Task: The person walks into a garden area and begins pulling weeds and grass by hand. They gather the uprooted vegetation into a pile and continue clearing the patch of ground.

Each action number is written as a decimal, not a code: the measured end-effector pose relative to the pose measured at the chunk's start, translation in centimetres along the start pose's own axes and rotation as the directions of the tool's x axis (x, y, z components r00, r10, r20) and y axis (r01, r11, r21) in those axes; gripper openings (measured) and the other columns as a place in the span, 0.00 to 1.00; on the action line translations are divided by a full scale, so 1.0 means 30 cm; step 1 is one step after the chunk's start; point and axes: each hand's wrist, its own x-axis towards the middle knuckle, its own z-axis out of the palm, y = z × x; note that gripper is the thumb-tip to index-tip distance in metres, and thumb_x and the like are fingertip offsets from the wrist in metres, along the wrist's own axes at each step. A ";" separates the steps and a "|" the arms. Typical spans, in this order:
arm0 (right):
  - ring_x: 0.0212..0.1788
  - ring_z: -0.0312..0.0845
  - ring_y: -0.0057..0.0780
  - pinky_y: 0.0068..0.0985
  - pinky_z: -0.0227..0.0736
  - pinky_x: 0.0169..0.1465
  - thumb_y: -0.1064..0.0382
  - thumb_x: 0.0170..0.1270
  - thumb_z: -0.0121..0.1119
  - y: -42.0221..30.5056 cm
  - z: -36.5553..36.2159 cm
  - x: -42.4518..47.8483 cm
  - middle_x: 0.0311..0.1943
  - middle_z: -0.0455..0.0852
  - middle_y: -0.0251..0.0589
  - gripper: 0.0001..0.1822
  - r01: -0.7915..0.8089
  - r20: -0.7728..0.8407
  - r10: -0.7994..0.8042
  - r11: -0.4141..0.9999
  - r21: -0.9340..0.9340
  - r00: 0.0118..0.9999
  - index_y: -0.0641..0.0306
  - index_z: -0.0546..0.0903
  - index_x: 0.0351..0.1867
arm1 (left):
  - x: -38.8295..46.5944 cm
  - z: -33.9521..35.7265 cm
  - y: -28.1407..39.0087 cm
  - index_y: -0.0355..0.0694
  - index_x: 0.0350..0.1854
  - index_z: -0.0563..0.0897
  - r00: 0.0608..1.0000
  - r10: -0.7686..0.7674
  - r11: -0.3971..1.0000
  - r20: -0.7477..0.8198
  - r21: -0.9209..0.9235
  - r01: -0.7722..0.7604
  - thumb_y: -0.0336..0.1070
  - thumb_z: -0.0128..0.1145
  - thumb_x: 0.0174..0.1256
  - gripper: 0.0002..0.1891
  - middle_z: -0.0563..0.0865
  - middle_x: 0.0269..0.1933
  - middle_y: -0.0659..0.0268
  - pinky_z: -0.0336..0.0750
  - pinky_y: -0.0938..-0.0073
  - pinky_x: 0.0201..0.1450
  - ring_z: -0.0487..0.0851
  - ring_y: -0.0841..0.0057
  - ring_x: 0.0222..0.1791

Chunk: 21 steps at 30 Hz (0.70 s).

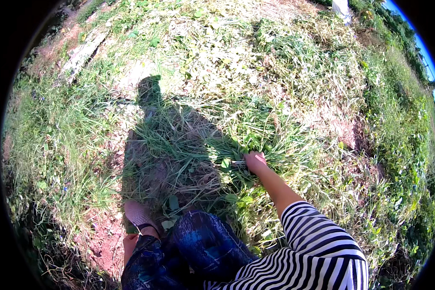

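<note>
My right hand (255, 161) reaches into the grass ahead of me, with its fingers curled round a clump of green grass (275, 154). A thin pale strip (238, 162) juts out to the left of that hand; I cannot tell whether it is a stem or part of a tool. Low on the left, my left hand (130, 240) is beside my lower leg, partly cut off by the patterned trousers (206, 235). Something thin and whitish (139, 230) shows at its fingertips, too small to name.
My left shoe (139, 214) rests on the ground near bare reddish soil (105, 243). Dry cut grass (232, 54) covers the ground beyond. A pale slab or board (83, 52) lies far left, a white object (340, 9) stands far right, and taller weeds (402, 145) line the right.
</note>
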 end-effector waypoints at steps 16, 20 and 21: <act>0.43 0.80 0.44 0.43 0.69 0.45 0.59 0.60 0.50 -0.059 -0.011 0.075 0.39 0.83 0.45 0.12 -0.015 0.190 0.069 0.962 -0.273 0.979 0.52 0.78 0.44 | -0.331 -0.123 -0.288 0.33 0.41 0.83 0.992 -0.083 0.990 -0.092 -0.124 0.071 0.35 0.59 0.55 0.13 0.86 0.36 0.63 0.75 0.75 0.44 0.82 0.75 0.37; 0.50 0.75 0.53 0.43 0.71 0.52 0.60 0.47 0.63 -0.095 -0.099 0.160 0.48 0.78 0.53 0.28 0.273 0.568 0.058 0.834 -0.479 0.821 0.64 0.70 0.51 | -0.415 -0.289 -0.430 0.33 0.42 0.82 0.893 -0.395 0.900 -0.218 -0.287 0.328 0.37 0.58 0.58 0.14 0.86 0.38 0.63 0.75 0.74 0.45 0.82 0.74 0.38; 0.54 0.72 0.53 0.42 0.70 0.55 0.58 0.43 0.68 -0.116 -0.153 0.174 0.53 0.74 0.56 0.37 0.417 0.651 -0.026 0.787 -0.455 0.759 0.65 0.67 0.57 | -0.381 -0.320 -0.439 0.36 0.44 0.82 0.884 -0.346 0.912 -0.313 -0.333 0.239 0.38 0.58 0.58 0.14 0.86 0.37 0.61 0.75 0.74 0.44 0.82 0.74 0.38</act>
